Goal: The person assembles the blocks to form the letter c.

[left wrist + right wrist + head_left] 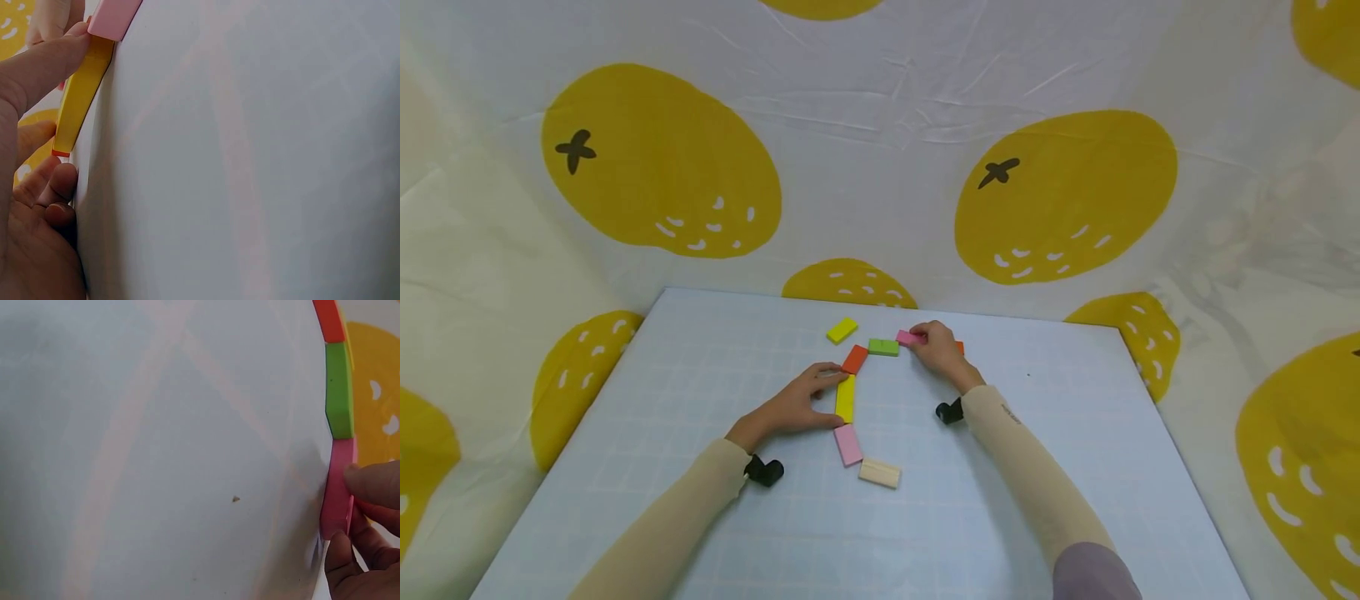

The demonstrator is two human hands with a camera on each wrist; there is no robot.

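Observation:
A curved row of toy blocks lies on the table. My left hand (797, 404) holds a yellow block (846, 398) lengthwise, thumb near its lower end and fingers near its upper end. Below that block is a pink block (848, 445); above it, a red block (855, 359). My right hand (942, 348) pinches another pink block (337, 484) between thumb and fingers, its end against a green block (339, 394). In the left wrist view, the thumb partly covers where the yellow and pink blocks meet.
A loose yellow block (842, 330) lies behind the row. A plain wooden block (880, 473) sits at its near end. Partly hidden behind my right hand is an orange block (959, 347). A fruit-print cloth (865, 200) rises beyond the white table (790, 533).

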